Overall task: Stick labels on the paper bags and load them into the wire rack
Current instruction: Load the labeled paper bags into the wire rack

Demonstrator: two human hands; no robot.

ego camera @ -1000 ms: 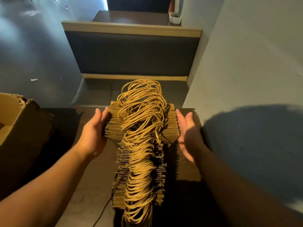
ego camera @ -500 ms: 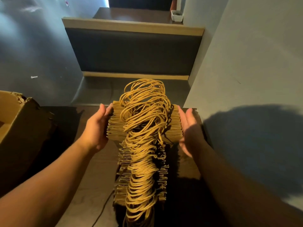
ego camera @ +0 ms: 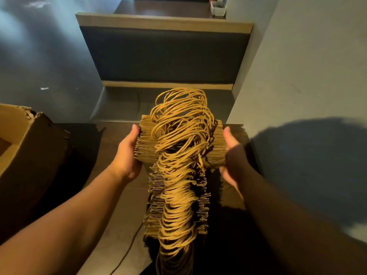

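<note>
Head view is showing the left hand (ego camera: 127,155) and right hand (ego camera: 232,155) pressing flat against opposite ends of a stack of paper bags (ego camera: 147,143), fingers straight, thumbs up. Between the hands, rope handles (ego camera: 182,124) are bunching upward; below them, more bags (ego camera: 155,215) are standing on the tabletop (ego camera: 119,225).
</note>
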